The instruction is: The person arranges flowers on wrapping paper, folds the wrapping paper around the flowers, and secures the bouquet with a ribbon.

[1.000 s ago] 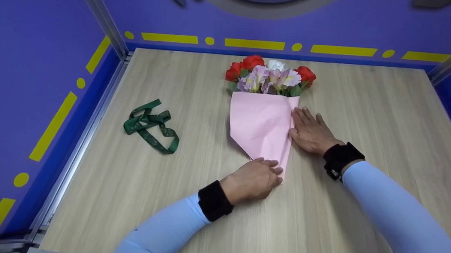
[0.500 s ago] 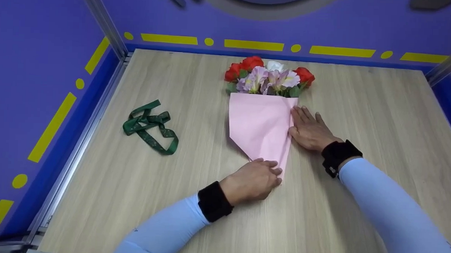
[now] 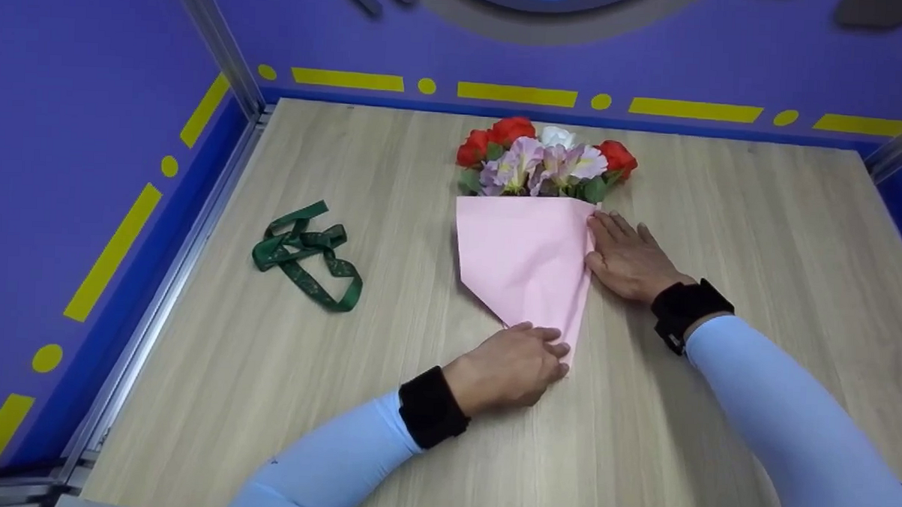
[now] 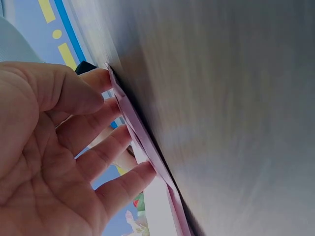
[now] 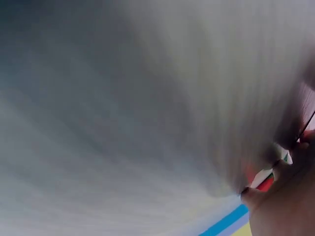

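Note:
Pink wrapping paper (image 3: 519, 248) is folded in a cone around a bouquet of flowers (image 3: 540, 163) lying on the table. Red, white and lilac blooms show past its upper edge, while the stems are hidden. My left hand (image 3: 508, 366) rests its fingertips on the paper's narrow lower end; in the left wrist view these fingers (image 4: 125, 184) are gently bent and touch the paper, with the thumb off it. Along the right-hand fold, my right hand (image 3: 634, 260) lies with extended fingers against the paper. The right wrist view shows only part of that hand (image 5: 290, 201).
A loosely looped green ribbon (image 3: 308, 252) lies left of the bouquet on the wooden table (image 3: 390, 281). Blue-purple panels (image 3: 428, 42) with yellow marks rise behind and to the left. A metal rail (image 3: 165, 273) follows the left edge.
The paper's upper left corner has shifted slightly left and toward me relative to the blooms. The view moves a little; both hands keep nearly the same places on the paper.

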A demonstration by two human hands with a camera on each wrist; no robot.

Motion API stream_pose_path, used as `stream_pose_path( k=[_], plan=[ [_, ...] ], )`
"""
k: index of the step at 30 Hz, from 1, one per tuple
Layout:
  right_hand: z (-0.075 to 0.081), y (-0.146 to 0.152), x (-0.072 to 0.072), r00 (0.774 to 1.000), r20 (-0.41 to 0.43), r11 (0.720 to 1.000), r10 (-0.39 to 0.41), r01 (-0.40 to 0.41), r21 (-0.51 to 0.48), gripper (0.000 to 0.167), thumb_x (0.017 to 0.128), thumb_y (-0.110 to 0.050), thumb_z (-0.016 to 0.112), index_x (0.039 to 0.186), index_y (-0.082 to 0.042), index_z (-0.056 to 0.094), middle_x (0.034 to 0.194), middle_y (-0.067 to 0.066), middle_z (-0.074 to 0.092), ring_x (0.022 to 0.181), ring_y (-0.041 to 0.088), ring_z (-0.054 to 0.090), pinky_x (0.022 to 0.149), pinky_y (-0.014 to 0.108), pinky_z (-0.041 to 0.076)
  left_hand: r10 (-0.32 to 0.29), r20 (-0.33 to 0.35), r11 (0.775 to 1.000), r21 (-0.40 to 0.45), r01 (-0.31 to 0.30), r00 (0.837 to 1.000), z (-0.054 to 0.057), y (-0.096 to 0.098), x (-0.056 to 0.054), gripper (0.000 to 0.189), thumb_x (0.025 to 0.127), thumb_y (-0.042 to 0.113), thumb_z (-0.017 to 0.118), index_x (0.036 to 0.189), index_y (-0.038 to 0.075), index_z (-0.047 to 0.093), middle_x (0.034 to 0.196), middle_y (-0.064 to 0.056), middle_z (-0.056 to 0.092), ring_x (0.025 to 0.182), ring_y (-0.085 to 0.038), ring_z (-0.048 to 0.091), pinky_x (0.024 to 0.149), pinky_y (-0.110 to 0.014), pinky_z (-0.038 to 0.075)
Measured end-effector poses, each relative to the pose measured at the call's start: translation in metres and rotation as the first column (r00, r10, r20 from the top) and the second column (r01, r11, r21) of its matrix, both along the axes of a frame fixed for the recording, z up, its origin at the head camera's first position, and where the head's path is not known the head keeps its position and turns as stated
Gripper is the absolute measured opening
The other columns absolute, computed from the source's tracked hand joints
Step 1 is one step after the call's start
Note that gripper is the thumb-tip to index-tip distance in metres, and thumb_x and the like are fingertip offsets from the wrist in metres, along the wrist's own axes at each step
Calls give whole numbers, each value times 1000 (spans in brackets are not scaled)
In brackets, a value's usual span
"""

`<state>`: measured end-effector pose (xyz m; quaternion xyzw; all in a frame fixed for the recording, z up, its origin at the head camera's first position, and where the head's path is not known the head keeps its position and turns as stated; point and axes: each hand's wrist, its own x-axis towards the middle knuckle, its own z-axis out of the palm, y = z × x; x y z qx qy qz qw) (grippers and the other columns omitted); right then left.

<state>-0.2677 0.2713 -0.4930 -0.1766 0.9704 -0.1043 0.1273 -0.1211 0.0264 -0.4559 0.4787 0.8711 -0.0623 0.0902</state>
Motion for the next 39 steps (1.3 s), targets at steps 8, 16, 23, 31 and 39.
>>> stream_pose_path(
  k=[8, 16, 23, 31, 39],
  plan=[
    [0, 4, -2, 999, 4, 999, -37, 37, -15, 73, 105, -28, 33, 166, 5, 11, 174, 26, 13, 162, 45, 11, 125, 73, 7, 37, 60, 999, 23, -39, 997, 0, 2, 3, 39, 114, 30, 42, 143, 23, 68, 156, 11, 57, 152, -11, 43, 123, -36, 38],
    [10, 7, -9, 997, 79, 998, -14, 10, 58, 76, 108, -38, 30, 168, 1, 5, 176, 24, 5, 163, 47, 1, 125, 73, -1, 63, 91, 998, 26, -65, 994, 1, 1, 3, 42, 116, 31, 38, 145, 21, 66, 158, 10, 55, 153, -11, 41, 125, -36, 36],
    [14, 6, -15, 993, 111, 994, -30, 18, 111, 82, 106, -44, 34, 168, 2, 7, 175, 27, 6, 162, 47, 2, 124, 74, -3, 58, 108, 998, -14, -56, 992, 0, 1, 2, 42, 115, 31, 39, 149, 23, 62, 160, 10, 52, 155, -12, 39, 126, -36, 34],
    [10, 3, -10, 998, 54, 992, -31, 24, 125, 79, 108, -46, 32, 168, 1, 10, 176, 25, 9, 162, 48, 7, 123, 76, -1, 52, 108, 998, -42, -47, 993, 0, -2, 1, 43, 115, 30, 40, 154, 24, 57, 164, 8, 47, 158, -13, 34, 128, -37, 31],
    [4, -5, 72, 972, -143, 976, 187, -167, 138, 63, 113, -31, 37, 162, 9, 28, 170, 27, 27, 158, 45, 28, 126, 66, 20, 25, 85, 1000, -2, -25, 996, -1, -5, 0, 42, 114, 28, 40, 150, 22, 61, 162, 5, 51, 156, -16, 37, 126, -40, 34]
  ],
)
